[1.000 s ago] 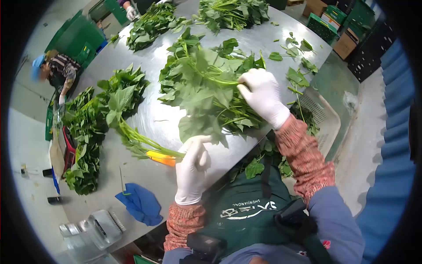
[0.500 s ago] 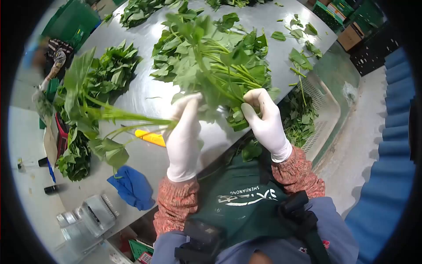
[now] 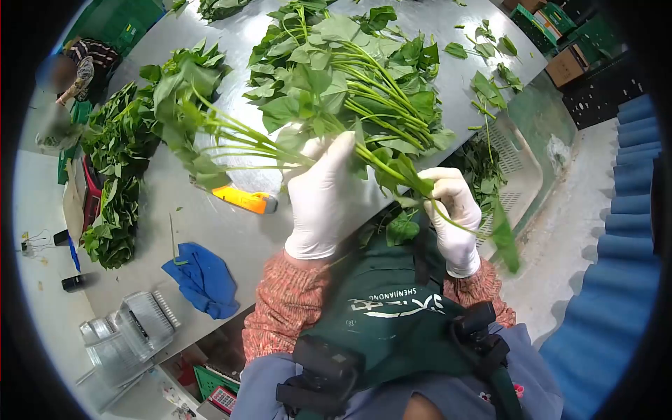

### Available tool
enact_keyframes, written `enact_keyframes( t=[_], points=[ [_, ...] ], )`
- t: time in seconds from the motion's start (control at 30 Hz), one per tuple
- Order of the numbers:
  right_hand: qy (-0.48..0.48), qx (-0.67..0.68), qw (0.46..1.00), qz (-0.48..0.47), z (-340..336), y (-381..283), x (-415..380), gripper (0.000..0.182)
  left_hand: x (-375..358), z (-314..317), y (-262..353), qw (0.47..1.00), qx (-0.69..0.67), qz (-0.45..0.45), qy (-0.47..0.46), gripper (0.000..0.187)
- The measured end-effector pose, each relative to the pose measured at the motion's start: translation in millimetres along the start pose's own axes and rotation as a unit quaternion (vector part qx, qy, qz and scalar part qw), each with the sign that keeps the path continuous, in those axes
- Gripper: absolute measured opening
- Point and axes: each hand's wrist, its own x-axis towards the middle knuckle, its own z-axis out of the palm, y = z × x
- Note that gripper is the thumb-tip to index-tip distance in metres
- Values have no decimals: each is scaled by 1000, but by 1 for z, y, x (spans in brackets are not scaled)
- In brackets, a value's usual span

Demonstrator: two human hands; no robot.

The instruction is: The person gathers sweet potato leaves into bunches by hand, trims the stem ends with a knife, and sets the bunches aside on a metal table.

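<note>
In my gloved left hand (image 3: 318, 199) is a bunch of leafy green stems (image 3: 238, 140), its leaves spread to the left. Thumb and fingertips of that hand also meet a single leafy stem (image 3: 385, 166) stretching across to the right. My gloved right hand (image 3: 455, 217) pinches this stem near its lower end, where a leaf (image 3: 504, 241) hangs down. Beyond both hands lies a large pile of leafy stems (image 3: 378, 91) on the metal table (image 3: 231, 87). A yellow utility knife (image 3: 245, 199) rests on the table left of my left hand.
More greens (image 3: 119, 175) are heaped along the left. A blue cloth (image 3: 203, 280) and clear plastic boxes (image 3: 133, 329) lie nearer the table edge. At right stands a white crate (image 3: 521, 168) holding leaves. Another person (image 3: 87, 70) is at the far left.
My right hand has moved away from the pile, down and right, with a leafy stem. The left hand has shifted right and up with its bunch, its fingertips now at that stem.
</note>
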Motion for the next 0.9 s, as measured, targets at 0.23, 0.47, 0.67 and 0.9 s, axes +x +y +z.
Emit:
enact_keyframes(
  t=[0.23, 0.47, 0.67, 0.9],
  points=[
    [129, 308, 942, -5, -37, -3, 2, 26, 14, -13, 20, 995, 18, 78, 66, 20],
    [-97, 291, 898, 315, -32, 12, 20, 54, 3, -12, 18, 998, 66, -11, 21, 21],
    [-120, 123, 932, 319, 24, 7, 33, 22, 0, -31, 15, 997, 55, -50, -17, 24],
    [-101, 219, 926, 292, 24, 7, 27, 23, 3, -39, 8, 998, 61, -23, -14, 28]
  ],
)
